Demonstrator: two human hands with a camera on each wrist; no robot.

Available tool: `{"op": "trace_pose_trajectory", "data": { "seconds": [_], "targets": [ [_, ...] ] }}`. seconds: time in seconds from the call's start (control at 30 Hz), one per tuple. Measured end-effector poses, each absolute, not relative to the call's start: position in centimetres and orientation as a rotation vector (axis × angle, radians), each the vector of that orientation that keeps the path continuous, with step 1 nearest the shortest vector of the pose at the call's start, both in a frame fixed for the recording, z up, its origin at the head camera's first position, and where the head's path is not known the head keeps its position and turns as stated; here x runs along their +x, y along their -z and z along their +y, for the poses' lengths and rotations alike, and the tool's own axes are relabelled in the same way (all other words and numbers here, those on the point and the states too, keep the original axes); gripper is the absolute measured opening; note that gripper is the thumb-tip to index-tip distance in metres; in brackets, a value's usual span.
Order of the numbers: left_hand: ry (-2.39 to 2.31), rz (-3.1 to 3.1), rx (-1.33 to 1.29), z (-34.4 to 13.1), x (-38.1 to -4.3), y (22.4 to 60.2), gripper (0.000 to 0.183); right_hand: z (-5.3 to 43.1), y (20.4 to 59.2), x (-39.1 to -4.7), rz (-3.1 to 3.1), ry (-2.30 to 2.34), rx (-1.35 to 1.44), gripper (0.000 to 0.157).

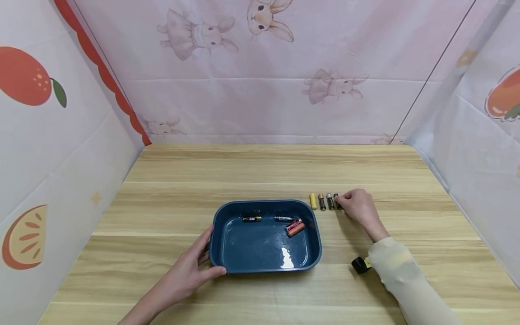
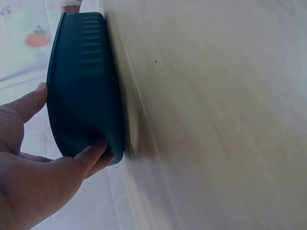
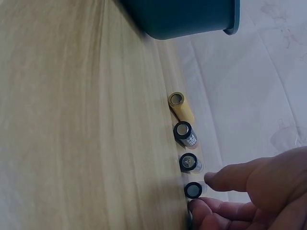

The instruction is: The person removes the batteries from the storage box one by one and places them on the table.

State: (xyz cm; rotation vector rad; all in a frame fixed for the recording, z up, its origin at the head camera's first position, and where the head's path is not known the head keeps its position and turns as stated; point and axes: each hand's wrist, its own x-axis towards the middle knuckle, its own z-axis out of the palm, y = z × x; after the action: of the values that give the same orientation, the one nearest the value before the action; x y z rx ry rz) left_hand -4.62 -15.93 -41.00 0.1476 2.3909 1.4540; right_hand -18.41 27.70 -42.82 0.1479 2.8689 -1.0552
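My left hand rests against the outside of a dark blue plastic bin at its near left corner, fingers along the left wall and thumb at the front. The left wrist view shows its fingers fairly straight on the bin wall. To the right of the bin, my right hand pinches a black battery between thumb and fingers, at the right end of a short row. Left of it in that row lie a silver-and-black battery, a copper-topped black battery and a yellow battery.
Inside the bin lie a black-and-gold battery, a dark battery, a maroon battery and an orange battery. A small black device is strapped at the right wrist. Printed cloth walls border the wooden table.
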Motion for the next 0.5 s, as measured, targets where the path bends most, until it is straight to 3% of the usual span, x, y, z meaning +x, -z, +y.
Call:
{"op": "trace_pose_trajectory", "data": {
  "seconds": [0.2,0.5],
  "targets": [
    [-1.458,2.386,0.152,-15.96,-4.61,40.97,0.105,27.80,42.89,-18.41,2.881,1.057,0.136,0.043],
    [-1.445,2.400,0.150,-15.95,-4.59,40.93,0.104,27.83,42.46,-18.12,2.890,1.032,0.142,0.043]
  ]
}}
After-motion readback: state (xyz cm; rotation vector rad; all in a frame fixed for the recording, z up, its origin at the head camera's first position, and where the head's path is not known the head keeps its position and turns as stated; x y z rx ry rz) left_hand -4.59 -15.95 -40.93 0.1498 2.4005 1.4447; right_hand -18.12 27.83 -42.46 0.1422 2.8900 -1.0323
